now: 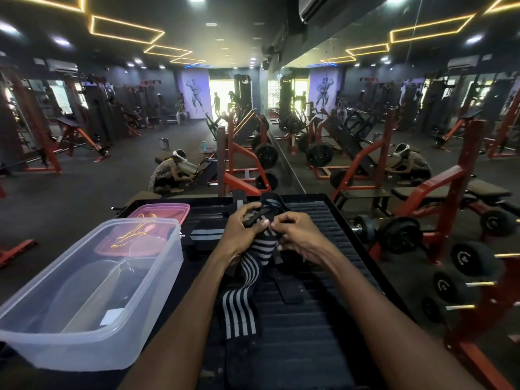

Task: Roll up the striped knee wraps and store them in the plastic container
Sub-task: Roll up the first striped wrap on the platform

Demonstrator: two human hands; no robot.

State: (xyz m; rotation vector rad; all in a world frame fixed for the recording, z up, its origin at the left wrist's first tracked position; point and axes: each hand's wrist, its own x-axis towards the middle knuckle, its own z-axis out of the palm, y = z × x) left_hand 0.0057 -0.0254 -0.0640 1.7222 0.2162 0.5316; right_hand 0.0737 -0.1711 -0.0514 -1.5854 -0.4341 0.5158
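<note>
In a dim gym lined with red-framed machines and a mirrored wall, a black ribbed platform (318, 319) serves as a work surface. At its far half, a person's left hand (242, 229) and right hand (298, 237) meet over a striped knee wrap (247, 266), fingers of both curled around the bunched end of the fabric and its dark strap. The rest of the black wrap with pale stripes trails from the hands toward the camera and lies flat on the platform. A second wrap (206, 235), folded flat, rests on the platform just left of the hands. The clear plastic container (92, 291) stands open at the platform's left edge, with a pink lid (160, 213) lying behind it. Dumbbells (399, 235) sit on a rack to the right. Farther back, a person (166, 173) crouches on the floor beside a bench.
</note>
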